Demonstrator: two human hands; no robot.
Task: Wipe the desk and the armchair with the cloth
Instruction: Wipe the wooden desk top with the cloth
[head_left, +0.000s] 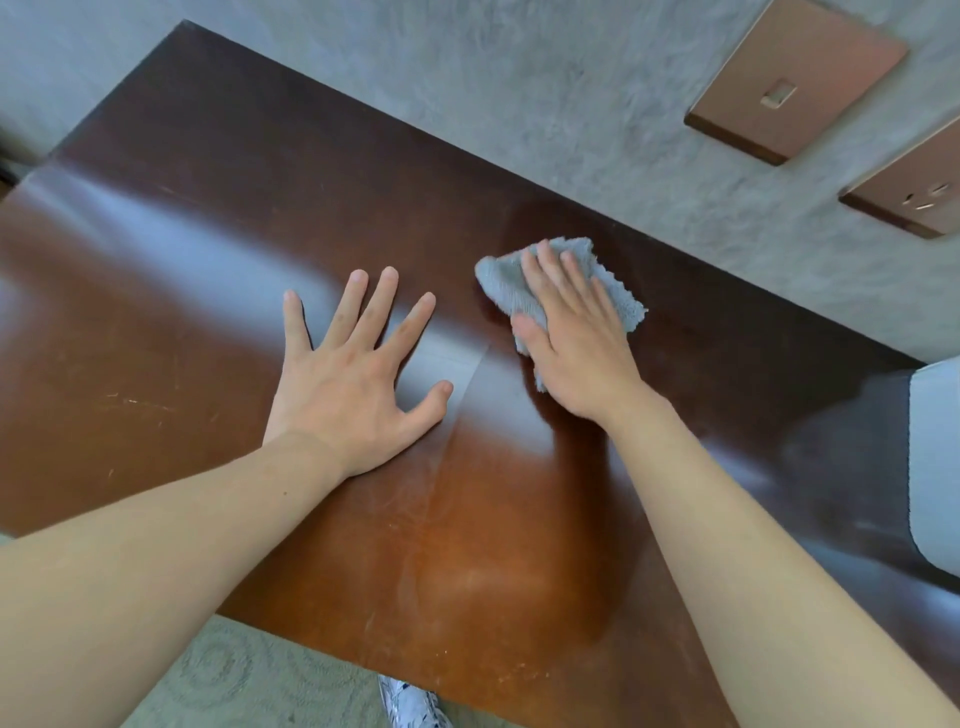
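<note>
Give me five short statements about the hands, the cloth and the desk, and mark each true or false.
1. The right hand presses flat on the grey cloth. True.
2. The left hand holds a second cloth. False: it lies bare, fingers spread, on the desk.
3. The cloth lies on the carpet. False: it is on the desk top, near the edge along the wall.
4. Two copper-coloured plates, a switch and a socket, are set in the wall. True.
5. The desk top is white. False: it is glossy dark brown.
</note>
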